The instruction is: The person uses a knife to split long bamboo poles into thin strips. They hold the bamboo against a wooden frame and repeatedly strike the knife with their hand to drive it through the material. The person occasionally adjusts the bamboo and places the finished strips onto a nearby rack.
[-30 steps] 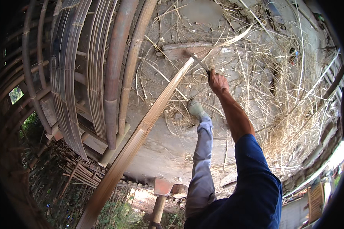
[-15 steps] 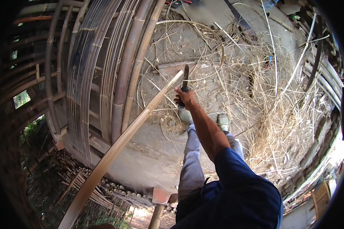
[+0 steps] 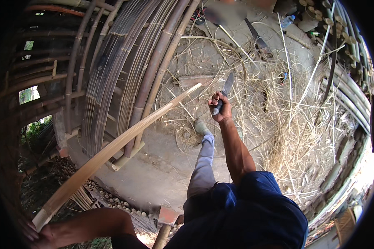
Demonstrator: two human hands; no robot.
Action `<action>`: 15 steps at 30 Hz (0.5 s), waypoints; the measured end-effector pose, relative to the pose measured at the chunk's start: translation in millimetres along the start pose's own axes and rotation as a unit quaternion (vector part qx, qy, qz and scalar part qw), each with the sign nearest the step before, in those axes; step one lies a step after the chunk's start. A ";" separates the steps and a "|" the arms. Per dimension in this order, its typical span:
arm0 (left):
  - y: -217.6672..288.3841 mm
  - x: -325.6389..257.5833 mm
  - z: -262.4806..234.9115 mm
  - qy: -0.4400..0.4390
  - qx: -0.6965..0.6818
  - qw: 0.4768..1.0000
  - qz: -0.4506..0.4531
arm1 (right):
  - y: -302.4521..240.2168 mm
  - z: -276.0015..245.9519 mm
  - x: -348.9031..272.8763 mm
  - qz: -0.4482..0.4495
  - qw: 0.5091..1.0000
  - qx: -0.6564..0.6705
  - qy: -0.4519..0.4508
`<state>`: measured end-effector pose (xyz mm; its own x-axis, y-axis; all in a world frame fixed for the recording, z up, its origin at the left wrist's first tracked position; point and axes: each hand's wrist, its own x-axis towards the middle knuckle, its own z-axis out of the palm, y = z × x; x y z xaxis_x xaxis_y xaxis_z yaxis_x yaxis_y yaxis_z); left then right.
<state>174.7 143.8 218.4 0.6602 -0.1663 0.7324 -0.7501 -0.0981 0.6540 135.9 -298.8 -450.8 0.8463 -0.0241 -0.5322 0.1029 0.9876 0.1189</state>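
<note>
A long split length of bamboo (image 3: 112,151) slants across the view, its narrow tip pointing far and its wide end near at the lower left. My left hand (image 3: 41,234) is closed around that wide end, partly lost in the dark rim. My right hand (image 3: 221,108) grips the dark handle of a knife (image 3: 227,84). The blade points up and away, a short way right of the bamboo's tip and apart from it.
To the left stands a bamboo rack (image 3: 158,58) of poles and slats. Pale shavings (image 3: 291,137) litter the ground at right, with a saw (image 3: 257,36) and a plastic bottle (image 3: 287,20) farther off. Bamboo poles (image 3: 349,97) are piled along the right side. A brick (image 3: 168,216) sits near me.
My right hand has moved right with the knife, away from the bamboo, and turned the blade. My left arm has come into view at the bamboo's wide end. The view has shifted.
</note>
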 end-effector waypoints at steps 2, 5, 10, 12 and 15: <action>-21.1 -5.2 29.1 0.012 -0.087 0.995 -0.039 | -10.5 43.9 -46.3 0.033 0.994 -0.098 -0.035; -29.0 1.6 119.9 0.059 -0.174 0.981 -0.066 | -18.4 105.1 -116.5 0.090 0.954 -0.280 -0.067; -40.9 20.8 197.5 0.203 -0.151 0.967 -0.037 | -76.3 148.5 -222.9 0.118 0.922 -0.353 -0.105; -51.2 27.2 231.3 0.275 -0.100 0.955 -0.038 | -131.8 147.3 -275.4 0.087 0.907 -0.404 -0.077; -33.0 26.7 247.3 0.300 -0.100 0.948 -0.036 | -206.8 127.4 -340.0 -0.003 0.806 -0.592 0.000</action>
<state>207.9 -100.0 169.5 0.6565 0.4285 0.6208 -0.7200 0.1103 0.6852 -106.5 -514.7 -187.6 0.8476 -0.0285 -0.5298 -0.4644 0.4432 -0.7668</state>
